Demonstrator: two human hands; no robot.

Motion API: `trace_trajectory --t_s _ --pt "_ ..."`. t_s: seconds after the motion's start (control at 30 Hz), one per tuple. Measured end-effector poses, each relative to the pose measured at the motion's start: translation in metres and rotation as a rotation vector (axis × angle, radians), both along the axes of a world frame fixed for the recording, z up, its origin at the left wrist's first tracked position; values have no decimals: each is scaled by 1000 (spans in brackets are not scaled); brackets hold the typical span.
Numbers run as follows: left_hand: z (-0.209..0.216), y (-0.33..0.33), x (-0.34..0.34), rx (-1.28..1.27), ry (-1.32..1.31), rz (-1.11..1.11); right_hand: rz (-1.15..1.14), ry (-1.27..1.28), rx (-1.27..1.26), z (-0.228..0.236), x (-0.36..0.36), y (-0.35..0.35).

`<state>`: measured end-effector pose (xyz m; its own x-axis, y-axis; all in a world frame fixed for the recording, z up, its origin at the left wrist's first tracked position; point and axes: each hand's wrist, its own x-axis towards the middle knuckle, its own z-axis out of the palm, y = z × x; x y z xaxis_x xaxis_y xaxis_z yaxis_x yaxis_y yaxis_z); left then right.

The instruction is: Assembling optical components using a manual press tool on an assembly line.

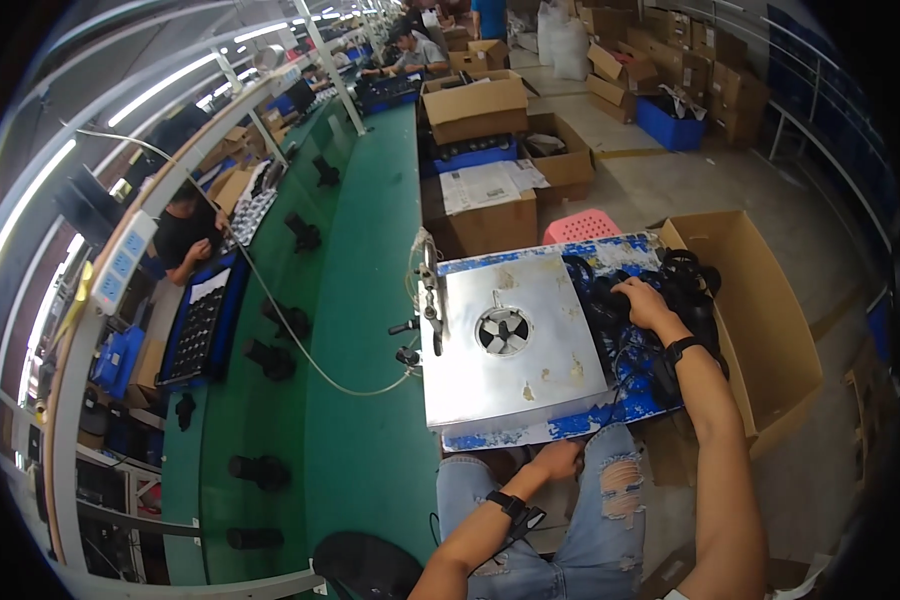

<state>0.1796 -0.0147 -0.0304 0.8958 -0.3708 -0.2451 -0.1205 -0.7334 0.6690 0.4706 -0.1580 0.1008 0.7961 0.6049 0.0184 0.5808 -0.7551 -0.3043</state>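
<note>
My right hand [646, 303] reaches over a heap of black parts with cables [682, 285], which look like headphones. Its fingers are closed at a black piece [606, 298] on the heap's left side; the exact kind is unclear. Low between my knees, by the table's front edge, rests my left hand [558, 459], its fingers curled and partly hidden. Between the heap and the green bench sits a silver metal box [480, 385] with a round vent [503, 331] in its top. A lever clamp [430, 290] is fixed at the box's left side.
A worn blue table [510, 436] carries box and heap. An open carton [765, 330] stands right of it, a pink stool [580, 226] behind. The long green bench [365, 300] runs along the left, with black fixtures [268, 358]. A co-worker [185, 235] sits beyond it.
</note>
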Motion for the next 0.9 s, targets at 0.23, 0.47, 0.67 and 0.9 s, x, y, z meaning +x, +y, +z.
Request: trace_trajectory --t_s 0.23,0.47,0.67,0.9 --pt "25 11 -26 -216 -107 184 -46 -95 278 19 -6 -2" --pt "101 46 -68 -931 -20 395 183 -137 715 105 -162 17" --pt "148 18 -95 -1553 218 496 373 367 1176 90 -315 -4" --pt "184 -8 -127 -1587 -9 855 354 709 1400 102 -345 -5"
